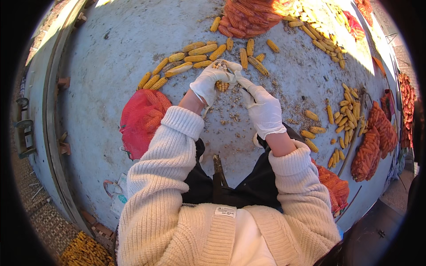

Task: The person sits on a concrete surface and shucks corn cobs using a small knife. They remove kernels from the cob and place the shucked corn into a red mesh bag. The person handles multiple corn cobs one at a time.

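In a white glove, my left hand (210,81) is wrapped around a corn cob (222,86). The cob's far end shows pale, discoloured kernels, and its near end is yellow; the fingers cover its middle. My right hand (263,108), gloved too, reaches its fingertips to the cob's right side. Between its thumb and forefinger shows a dark slim object (248,90), mostly hidden, so its kind is unclear. Beneath both hands, loose kernels (234,116) are scattered over the concrete floor (100,109). A curved row of yellow corn cobs (203,49) lies just beyond them.
A red mesh sack (141,123) of cobs stands by my left forearm. Another full sack (248,20) is straight ahead. To the right lie a cob pile (347,114), a long stick (352,143) and more filled sacks (366,156). A bag (119,194) sits at lower left.
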Motion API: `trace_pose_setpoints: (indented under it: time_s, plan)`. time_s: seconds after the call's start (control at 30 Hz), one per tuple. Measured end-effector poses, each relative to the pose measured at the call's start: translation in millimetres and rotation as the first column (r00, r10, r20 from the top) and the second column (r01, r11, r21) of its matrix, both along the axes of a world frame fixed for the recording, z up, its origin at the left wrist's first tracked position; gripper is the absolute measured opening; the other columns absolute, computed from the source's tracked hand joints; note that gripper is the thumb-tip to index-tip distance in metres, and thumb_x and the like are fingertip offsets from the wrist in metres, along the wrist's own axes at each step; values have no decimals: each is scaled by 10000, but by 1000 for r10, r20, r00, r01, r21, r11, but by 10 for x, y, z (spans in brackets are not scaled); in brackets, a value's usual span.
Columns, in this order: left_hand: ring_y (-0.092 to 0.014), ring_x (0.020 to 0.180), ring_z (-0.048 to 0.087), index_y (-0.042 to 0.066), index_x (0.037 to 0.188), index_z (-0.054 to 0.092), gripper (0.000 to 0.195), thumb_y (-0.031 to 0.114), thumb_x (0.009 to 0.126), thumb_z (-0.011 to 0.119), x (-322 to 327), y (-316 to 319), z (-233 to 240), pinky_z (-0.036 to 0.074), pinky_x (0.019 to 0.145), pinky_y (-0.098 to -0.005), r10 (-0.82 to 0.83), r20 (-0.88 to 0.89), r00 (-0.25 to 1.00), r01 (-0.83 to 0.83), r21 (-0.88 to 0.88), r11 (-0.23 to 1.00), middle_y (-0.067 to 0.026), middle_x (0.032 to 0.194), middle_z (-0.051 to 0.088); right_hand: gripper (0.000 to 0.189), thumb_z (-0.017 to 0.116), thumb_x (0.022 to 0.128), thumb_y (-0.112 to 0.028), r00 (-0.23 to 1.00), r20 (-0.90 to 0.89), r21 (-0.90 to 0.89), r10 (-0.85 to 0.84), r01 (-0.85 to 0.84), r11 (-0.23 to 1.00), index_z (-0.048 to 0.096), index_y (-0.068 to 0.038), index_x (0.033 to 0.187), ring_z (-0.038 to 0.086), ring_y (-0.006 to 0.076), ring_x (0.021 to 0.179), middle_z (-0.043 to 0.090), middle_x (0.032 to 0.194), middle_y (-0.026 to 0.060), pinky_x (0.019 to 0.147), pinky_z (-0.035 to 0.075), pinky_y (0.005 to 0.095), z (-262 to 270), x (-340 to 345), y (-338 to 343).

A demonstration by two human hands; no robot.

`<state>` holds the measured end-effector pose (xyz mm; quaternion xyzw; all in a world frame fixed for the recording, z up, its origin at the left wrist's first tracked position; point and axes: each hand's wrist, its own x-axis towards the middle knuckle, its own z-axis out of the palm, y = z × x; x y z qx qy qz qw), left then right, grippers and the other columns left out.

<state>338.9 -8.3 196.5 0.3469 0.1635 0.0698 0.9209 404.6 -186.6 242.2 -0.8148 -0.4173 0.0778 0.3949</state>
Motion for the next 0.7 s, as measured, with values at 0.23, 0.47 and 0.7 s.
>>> trace_pose_setpoints:
  time_s: [0.23, 0.47, 0.7]
  plan:
    - [-207, 831, 648, 2, 1206, 628, 451, -82, 764, 594, 6, 19, -137, 525, 757, -325, 31, 49, 998, -22, -161, 987, -95, 980, 682, 388, 650, 937, -63, 998, -21, -142, -66, 63, 988, 648, -149, 1315, 699, 283, 949, 701, 1134, 148, 826, 537, 316, 39, -99, 80]
    - [-182, 940, 675, 57, 1196, 624, 418, -12, 806, 758, 47, -281, 65, 554, 842, -336, -2, -51, 999, -5, -137, 991, -51, 1045, 675, 448, 601, 964, -42, 944, -301, 4, -132, 139, 990, 586, -165, 1395, 681, 231, 1028, 679, 1232, 155, 913, 502, 300, 2, 218, 185]
    - [-176, 950, 668, 47, 1157, 562, 396, -53, 815, 735, 104, -108, -85, 562, 804, -309, 195, -184, 963, -121, 352, 928, -42, 1093, 654, 381, 637, 944, -31, 911, -411, 73, 28, 2, 997, 645, -95, 1319, 641, 117, 1013, 706, 1212, 66, 898, 493, 258, -53, 274, 80]
